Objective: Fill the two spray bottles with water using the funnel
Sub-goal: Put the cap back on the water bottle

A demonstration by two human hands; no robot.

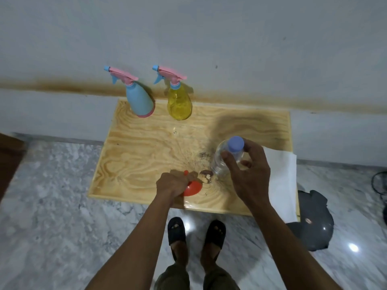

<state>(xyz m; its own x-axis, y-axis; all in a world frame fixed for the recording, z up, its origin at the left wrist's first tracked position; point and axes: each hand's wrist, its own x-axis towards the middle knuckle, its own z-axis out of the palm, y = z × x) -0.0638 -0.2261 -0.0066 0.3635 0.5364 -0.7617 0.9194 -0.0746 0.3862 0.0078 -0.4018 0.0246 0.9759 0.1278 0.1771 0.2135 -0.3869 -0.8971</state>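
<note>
Two spray bottles stand at the far edge of a wooden board (136, 151): a blue spray bottle (139, 101) on the left and a yellow see-through spray bottle (179, 103) to its right, both with pink trigger heads on. An orange funnel (193, 188) lies near the board's front edge, and my left hand (172, 184) is closed over it. My right hand (249, 174) wraps around a clear water bottle (225, 160) with a blue cap, which stands upright on the board's right part.
A white cloth (281, 176) lies over the board's right edge. A brown knot (206, 175) marks the wood beside the funnel. A dark grey object (314, 222) rests on the marble floor at the right. My slippered feet (196, 233) stand just before the board.
</note>
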